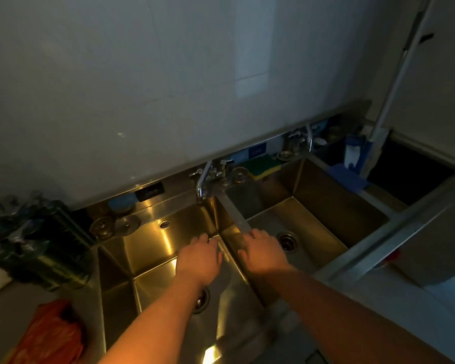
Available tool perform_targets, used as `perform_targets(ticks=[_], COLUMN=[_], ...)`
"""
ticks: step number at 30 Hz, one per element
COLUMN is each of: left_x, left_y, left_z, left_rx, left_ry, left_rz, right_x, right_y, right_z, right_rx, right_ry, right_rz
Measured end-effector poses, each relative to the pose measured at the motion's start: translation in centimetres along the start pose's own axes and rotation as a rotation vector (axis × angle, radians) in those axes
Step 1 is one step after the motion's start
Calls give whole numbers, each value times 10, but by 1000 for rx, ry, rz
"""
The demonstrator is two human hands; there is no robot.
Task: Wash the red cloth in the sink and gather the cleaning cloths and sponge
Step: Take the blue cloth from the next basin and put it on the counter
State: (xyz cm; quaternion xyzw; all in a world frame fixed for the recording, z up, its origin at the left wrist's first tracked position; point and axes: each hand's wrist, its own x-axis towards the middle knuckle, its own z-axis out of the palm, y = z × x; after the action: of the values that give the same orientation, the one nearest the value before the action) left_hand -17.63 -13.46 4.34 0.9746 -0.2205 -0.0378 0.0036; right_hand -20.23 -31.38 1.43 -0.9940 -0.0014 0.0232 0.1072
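Observation:
A double steel sink fills the middle, with a left basin (153, 243) and a right basin (323, 222). My left hand (200, 258) hovers over the left basin, fingers spread, holding nothing. My right hand (263, 252) hangs over the divider between the basins, open and empty too. A red-orange cloth (51, 334) lies crumpled on the counter at the lower left, well away from both hands. A yellow and green sponge (264, 166) rests on the back ledge behind the right basin. A blue cloth (346, 178) hangs over the right basin's far edge.
A faucet (204, 183) with taps stands behind the divider; a second faucet (309, 139) is further right. A dark dish rack with glassware (34, 237) sits left of the sink. Strainer plugs (101, 227) lie on the ledge. A white bottle (352, 153) and a mop handle (394, 82) stand at the right.

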Motion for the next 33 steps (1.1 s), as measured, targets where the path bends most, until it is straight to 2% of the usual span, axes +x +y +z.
perform_targets(ticks=[5,12,18,33], left_x=[42,123,180,295], left_y=[33,63,96,249], left_z=[-5,-8,-19,-3], left_rx=[-12,-101,-83,-140], left_ry=[0,-7,-8,-52], left_rz=[26,102,105,89], right_x=[37,72,93,150], right_y=[49,102,159,370], right_z=[-15,-39,-46,-72], right_rx=[17,30,38,44], right_ry=[-15,22,85,103], right_rz=[30,129,184,254])
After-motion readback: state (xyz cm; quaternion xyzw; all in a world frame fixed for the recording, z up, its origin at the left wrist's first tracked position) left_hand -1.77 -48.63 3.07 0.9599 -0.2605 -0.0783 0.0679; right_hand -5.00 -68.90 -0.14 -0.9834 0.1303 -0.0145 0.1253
